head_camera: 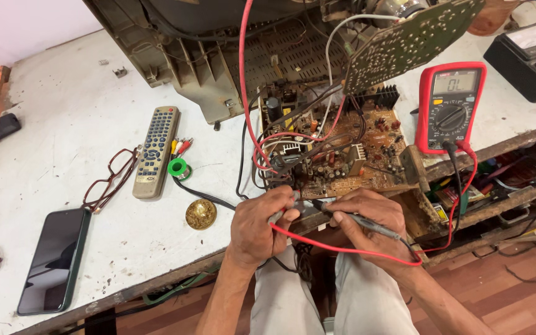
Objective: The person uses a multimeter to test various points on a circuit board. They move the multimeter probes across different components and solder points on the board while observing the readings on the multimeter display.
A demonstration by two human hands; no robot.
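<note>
My left hand (257, 224) grips a grey probe with a red lead (342, 250), its tip at the near edge of a brown circuit board (367, 162). My right hand (373, 218) holds a black probe (360, 219) pen-like, its tip meeting the other probe at the board's front edge. Both leads run to a red multimeter (449, 105) standing at the right. The board sits in an opened television chassis (218, 56), with red, white and black wires looping over it.
On the white workbench (63, 124) lie a grey remote (155, 151), red glasses (111, 178), a dark phone (54, 260), a green solder spool (178, 167) and a brass disc (201, 214). A green board (404, 40) and a black analog meter (531, 49) stand at the back right.
</note>
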